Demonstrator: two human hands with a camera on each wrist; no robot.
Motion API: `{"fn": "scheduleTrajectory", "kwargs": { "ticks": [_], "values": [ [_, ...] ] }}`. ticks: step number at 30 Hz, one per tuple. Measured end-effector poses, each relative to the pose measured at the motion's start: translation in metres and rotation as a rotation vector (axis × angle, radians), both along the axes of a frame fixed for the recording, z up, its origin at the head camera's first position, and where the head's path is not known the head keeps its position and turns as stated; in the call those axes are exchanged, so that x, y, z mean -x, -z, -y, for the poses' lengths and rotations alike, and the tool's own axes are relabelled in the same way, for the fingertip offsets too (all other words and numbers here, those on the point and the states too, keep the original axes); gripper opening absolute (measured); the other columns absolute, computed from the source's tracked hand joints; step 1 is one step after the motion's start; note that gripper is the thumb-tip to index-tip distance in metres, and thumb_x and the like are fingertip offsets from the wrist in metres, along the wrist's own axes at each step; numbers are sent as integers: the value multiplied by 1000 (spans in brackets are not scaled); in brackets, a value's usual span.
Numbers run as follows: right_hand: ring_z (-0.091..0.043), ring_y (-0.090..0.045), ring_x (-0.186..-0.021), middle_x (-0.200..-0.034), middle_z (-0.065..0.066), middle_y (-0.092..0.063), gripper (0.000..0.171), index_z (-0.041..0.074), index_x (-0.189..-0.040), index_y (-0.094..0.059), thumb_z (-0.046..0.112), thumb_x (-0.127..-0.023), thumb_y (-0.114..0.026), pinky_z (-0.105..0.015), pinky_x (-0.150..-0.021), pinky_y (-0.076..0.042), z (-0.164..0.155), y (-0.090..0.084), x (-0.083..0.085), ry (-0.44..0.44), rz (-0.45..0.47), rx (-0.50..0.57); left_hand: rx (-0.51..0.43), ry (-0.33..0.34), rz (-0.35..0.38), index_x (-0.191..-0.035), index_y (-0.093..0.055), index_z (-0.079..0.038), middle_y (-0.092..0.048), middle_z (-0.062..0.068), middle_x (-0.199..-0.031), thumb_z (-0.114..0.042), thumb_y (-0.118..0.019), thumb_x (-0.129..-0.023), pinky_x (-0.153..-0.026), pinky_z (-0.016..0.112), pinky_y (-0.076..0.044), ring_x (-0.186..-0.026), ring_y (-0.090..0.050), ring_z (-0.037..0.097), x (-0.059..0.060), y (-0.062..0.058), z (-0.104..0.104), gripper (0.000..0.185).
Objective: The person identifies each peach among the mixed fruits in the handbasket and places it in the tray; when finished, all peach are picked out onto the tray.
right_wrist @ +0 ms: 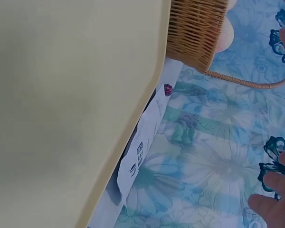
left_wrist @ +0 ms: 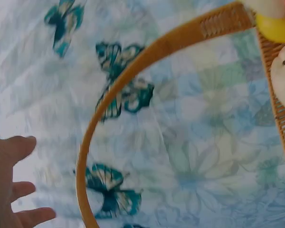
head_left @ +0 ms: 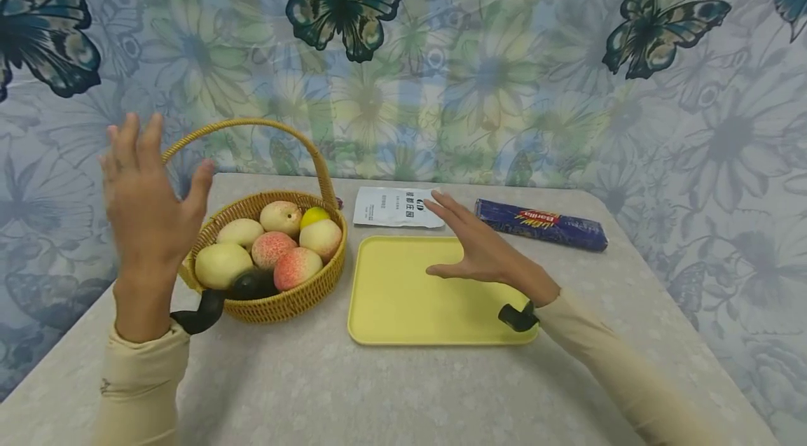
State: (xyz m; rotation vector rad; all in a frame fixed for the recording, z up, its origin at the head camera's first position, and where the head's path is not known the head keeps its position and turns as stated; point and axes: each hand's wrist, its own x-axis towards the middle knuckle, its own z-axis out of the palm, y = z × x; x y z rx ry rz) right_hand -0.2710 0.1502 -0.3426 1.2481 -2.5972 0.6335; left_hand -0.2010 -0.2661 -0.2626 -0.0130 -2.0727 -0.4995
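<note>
A woven basket (head_left: 277, 302) with a tall arched handle sits at lower left of centre in the head view, on a table (head_left: 391, 390) covered in a pale grey cloth. It holds a heap of fruit: pinkish peaches (head_left: 296, 267), pale yellow-green pears (head_left: 221, 264), a small yellow fruit (head_left: 314, 216) at the back, and a dark avocado (head_left: 252, 283) at the front rim. Just to the right of the basket lies a yellow tray (head_left: 403, 306), with nothing lying in it.

Beyond the tray's far edge, a white printed pouch (head_left: 394, 206) lies flat; to its right, toward the right of the frame, rests a dark blue packet (head_left: 542, 223) with red and yellow lettering.

The person's left hand (head_left: 148, 197) is raised at the left of the frame, beside the basket and near its handle, fingers straight and spread, holding nothing; the left wrist view shows the handle (left_wrist: 133, 80) arching past the spread fingertips (left_wrist: 19, 145) without contact. The right hand (head_left: 479, 250) hovers over the tray's far right part, palm down, fingers extended toward the pouch, thumb apart, gripping nothing. A butterfly-and-flower patterned cloth (head_left: 504, 68) fills the background.
</note>
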Motion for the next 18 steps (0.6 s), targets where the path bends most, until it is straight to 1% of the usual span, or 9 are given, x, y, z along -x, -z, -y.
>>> {"fn": "scheduleTrajectory", "kwargs": {
  "ticks": [2, 4, 6, 9, 10, 12, 14, 16, 18],
  "values": [
    [-24, -14, -147, -161, 0, -9, 99, 27, -155, -14, 57, -79, -70, -59, -104, -32, 6, -2, 2, -14, 52, 23, -86, -36, 13, -147, -38, -12, -35, 16, -151, -31, -61, -93, -112, 56, -21, -142, -28, 35, 0, -1, 9, 61],
    [-25, -15, -147, -161, 3, -9, 98, 27, -154, -14, 56, -80, -70, -60, -103, -33, 11, -3, 3, -29, 90, 42, -145, -67, 19, -146, -41, -14, -43, 16, -145, -31, -59, -94, -106, 58, -30, -134, -40, 37, 0, -1, 16, 57],
    [-26, -17, -146, -160, 4, -9, 97, 26, -154, -15, 54, -80, -71, -59, -102, -34, 17, -4, 5, -41, 114, 57, -171, -88, 10, -143, -46, -15, -49, 16, -140, -33, -58, -95, -99, 61, -35, -125, -49, 40, 1, 0, 21, 53],
    [-26, -20, -145, -160, 3, -11, 96, 27, -154, -16, 52, -80, -72, -58, -103, -34, 24, -4, 9, -52, 121, 78, -187, -108, 12, -141, -49, -19, -56, 14, -134, -36, -57, -95, -93, 60, -40, -115, -57, 42, 3, 4, 27, 50],
    [-26, -21, -145, -160, 2, -12, 96, 28, -154, -16, 52, -80, -72, -57, -103, -34, 27, -3, 10, -54, 122, 82, -194, -116, 18, -140, -50, -20, -58, 12, -133, -37, -57, -95, -94, 55, -44, -113, -59, 40, 3, 5, 29, 49],
    [-24, -21, -145, -159, 1, -14, 95, 29, -154, -16, 52, -80, -72, -56, -105, -33, 33, -3, 13, -59, 128, 89, -220, -123, 32, -139, -52, -25, -61, 8, -129, -40, -56, -95, -93, 38, -49, -108, -63, 36, 3, 7, 33, 46],
    [-23, -21, -145, -159, -1, -16, 94, 29, -153, -17, 51, -80, -72, -56, -105, -33, 39, -2, 15, -68, 143, 100, -245, -120, 32, -135, -55, -29, -65, 7, -123, -42, -56, -94, -85, 18, -49, -100, -67, 8, 3, 9, 38, 43],
    [-22, -22, -145, -159, -2, -17, 94, 29, -153, -18, 51, -80, -72, -56, -105, -33, 46, -3, 18, -78, 160, 106, -278, -101, 37, -132, -59, -30, -67, 9, -118, -43, -57, -94, -75, 4, -41, -85, -60, -15, 3, 10, 43, 40],
    [-21, -23, -144, -158, -2, -18, 93, 28, -153, -19, 50, -80, -73, -55, -105, -33, 53, -4, 20, -83, 175, 111, -302, -59, 47, -129, -62, -27, -69, 15, -111, -41, -58, -94, -65, 2, -36, -70, -48, -27, 4, 11, 47, 38]
  ]
}}
